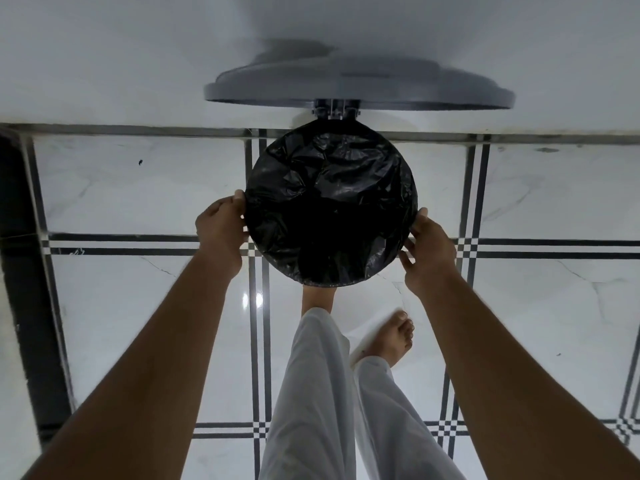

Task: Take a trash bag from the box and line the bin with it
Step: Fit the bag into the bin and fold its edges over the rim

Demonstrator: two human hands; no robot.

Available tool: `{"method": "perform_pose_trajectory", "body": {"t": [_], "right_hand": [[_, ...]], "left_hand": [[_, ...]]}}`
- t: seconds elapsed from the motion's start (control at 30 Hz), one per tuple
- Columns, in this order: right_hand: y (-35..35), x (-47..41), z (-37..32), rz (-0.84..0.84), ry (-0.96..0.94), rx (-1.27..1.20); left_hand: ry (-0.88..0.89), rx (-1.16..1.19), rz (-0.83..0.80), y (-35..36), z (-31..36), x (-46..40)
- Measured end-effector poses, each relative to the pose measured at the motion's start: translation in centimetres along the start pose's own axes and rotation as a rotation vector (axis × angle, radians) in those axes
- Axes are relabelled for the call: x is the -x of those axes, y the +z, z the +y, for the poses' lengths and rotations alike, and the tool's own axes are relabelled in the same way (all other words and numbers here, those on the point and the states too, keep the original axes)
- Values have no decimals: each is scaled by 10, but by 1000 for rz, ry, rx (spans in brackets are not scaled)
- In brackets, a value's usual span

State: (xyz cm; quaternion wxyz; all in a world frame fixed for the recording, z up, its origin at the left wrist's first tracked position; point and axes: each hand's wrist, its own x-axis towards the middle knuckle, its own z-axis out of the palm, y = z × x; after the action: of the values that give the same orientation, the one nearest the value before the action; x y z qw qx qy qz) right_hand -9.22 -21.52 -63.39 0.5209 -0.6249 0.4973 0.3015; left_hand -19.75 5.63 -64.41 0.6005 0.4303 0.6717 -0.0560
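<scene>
A round pedal bin stands against the wall, seen from straight above, its grey lid (360, 88) tipped up and back. A crinkled black trash bag (329, 202) fills the bin's mouth and is folded over the rim all the way round. My left hand (221, 230) presses on the bag at the rim's left side, fingers curled over the edge. My right hand (427, 251) holds the bag at the rim's right side, fingers spread down along the outside. The bin's body is hidden under the bag. No box of bags is in view.
The floor is glossy white tile (138, 306) with black striped borders. A white wall (104, 64) rises right behind the bin. A dark vertical frame (24, 271) runs down the left edge. One bare foot (317, 297) is at the bin's base, the other (393, 337) beside it.
</scene>
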Motion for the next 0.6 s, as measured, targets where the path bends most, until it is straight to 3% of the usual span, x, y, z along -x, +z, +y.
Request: {"method": "perform_pose_trajectory", "body": {"t": [0.3,0.5,0.6], "right_hand": [[0,-1,-3,-9,-112,79],[8,-1,-22,-56,-80,107],[10,-10,-30,-104,28,76]], "left_hand": [[-206,-341,-166,-7,38,-28],[62,-258,-199,6,40,-25],[9,-273,-204,12,44,-32]]}}
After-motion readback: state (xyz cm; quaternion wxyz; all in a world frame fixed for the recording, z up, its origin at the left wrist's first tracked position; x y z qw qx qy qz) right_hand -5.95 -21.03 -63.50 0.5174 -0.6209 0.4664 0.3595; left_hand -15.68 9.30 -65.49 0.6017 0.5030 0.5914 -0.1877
